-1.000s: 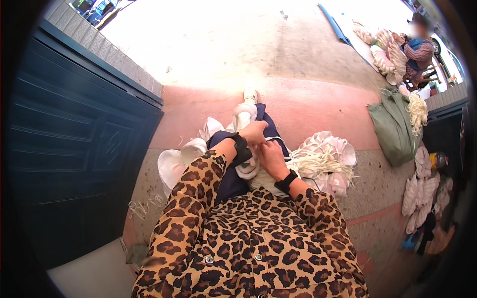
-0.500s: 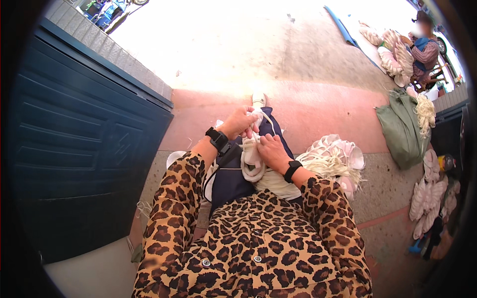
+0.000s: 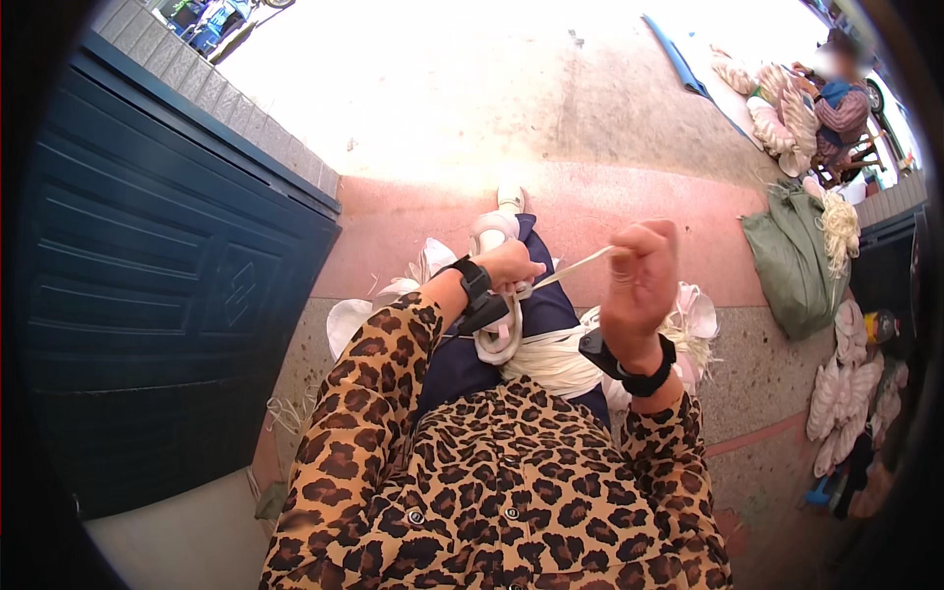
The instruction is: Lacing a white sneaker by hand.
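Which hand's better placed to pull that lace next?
Right, probably: the right hand is raised, the lace drawn straight from its fingers, while the left hand is low at the shoe.

The taut lace (image 3: 580, 265) looks like flat, matt woven cloth, and the shoe (image 3: 497, 342) has a cloth-like upper with a smooth pale rim. Loose strands (image 3: 559, 359) on the thigh are soft and fibrous, without shine. The leopard-print shirt (image 3: 560, 492) is thin, smooth cloth with glossy, metal-looking buttons (image 3: 416, 516); the trousers (image 3: 457, 379) are matt dark cloth. The blue door (image 3: 147, 295) resembles painted metal, pressed in panels, faintly glossy. The pink floor band (image 3: 610, 197) appears smooth, the speckled floor (image 3: 752, 359) rougher and stony. The green sack (image 3: 787, 261) is creased, dull fabric.
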A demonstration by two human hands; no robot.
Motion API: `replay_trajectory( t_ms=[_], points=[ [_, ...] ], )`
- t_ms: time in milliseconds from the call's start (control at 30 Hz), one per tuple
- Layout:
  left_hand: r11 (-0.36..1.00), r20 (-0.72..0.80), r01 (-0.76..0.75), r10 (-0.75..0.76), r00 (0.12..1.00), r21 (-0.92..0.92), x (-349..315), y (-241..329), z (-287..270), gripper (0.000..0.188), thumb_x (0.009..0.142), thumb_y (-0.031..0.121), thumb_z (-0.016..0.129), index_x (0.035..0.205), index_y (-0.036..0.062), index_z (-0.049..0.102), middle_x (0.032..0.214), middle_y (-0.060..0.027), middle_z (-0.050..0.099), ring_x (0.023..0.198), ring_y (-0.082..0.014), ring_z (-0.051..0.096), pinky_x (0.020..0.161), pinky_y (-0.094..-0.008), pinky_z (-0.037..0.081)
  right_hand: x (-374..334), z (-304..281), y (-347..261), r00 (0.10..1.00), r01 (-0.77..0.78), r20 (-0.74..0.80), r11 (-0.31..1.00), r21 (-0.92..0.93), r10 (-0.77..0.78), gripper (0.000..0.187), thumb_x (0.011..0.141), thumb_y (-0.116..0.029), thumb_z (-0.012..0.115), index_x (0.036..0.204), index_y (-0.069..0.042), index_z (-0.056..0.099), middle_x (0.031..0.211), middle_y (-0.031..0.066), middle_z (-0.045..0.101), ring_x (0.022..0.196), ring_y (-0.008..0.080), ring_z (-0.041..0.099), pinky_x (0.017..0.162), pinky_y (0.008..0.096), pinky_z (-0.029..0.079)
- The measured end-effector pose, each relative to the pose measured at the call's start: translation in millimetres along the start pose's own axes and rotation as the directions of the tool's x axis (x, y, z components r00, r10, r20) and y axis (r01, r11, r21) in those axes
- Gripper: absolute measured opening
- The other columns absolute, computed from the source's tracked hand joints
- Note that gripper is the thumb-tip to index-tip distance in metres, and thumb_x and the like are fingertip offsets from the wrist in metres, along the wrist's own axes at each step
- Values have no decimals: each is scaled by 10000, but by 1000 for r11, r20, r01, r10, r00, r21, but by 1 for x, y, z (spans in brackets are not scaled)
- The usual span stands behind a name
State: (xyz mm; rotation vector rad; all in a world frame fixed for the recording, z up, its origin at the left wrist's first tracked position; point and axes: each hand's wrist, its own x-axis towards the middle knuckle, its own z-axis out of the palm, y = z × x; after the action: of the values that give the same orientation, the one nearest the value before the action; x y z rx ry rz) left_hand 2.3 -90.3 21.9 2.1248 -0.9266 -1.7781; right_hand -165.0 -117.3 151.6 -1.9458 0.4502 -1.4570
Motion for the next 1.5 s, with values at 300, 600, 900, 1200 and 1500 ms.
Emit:
replay_trajectory(
  t_ms=[300,600,900,1200,1500],
  points=[
    [930,-479,-367,323,816,1,-14,-55,-3,221,851,112,449,994,-19,554,682,-80,564,432,-140,497,390,-264,416,23,-36,0,953,-5,-302,999,54,21,191,898,-179,481,847,4,500,817,53,457,775,134,446,724,235,357],
    [953,-326,-277,225,918,-125,-50,-104,15,424,854,70,438,1265,21,344,972,-110,587,411,-100,470,354,-233,388,33,-54,5,919,-129,-257,843,522,299,152,916,-157,444,933,-19,507,826,54,497,630,75,456,518,250,454],
    [899,-474,-438,371,799,-34,-43,-120,0,307,797,93,544,1075,-34,514,668,-84,577,453,-139,532,444,-261,439,9,11,37,624,-748,457,653,116,634,156,893,-222,504,910,-71,535,687,-31,520,565,41,449,503,175,380],
    [828,-631,-523,519,577,203,-24,-143,38,267,738,170,617,942,2,582,831,-176,608,780,-265,609,688,-325,468,-159,85,82,664,42,675,885,-464,322,75,773,-126,490,764,-54,510,560,155,543,517,313,571,449,405,439],
    [905,-751,-330,410,517,268,-21,-141,55,203,816,156,452,851,-2,574,821,-219,582,825,-376,560,724,-430,449,-165,107,98,597,340,792,854,-394,128,83,743,-89,507,751,-40,573,627,105,601,581,271,620,499,353,486]
  ],
)
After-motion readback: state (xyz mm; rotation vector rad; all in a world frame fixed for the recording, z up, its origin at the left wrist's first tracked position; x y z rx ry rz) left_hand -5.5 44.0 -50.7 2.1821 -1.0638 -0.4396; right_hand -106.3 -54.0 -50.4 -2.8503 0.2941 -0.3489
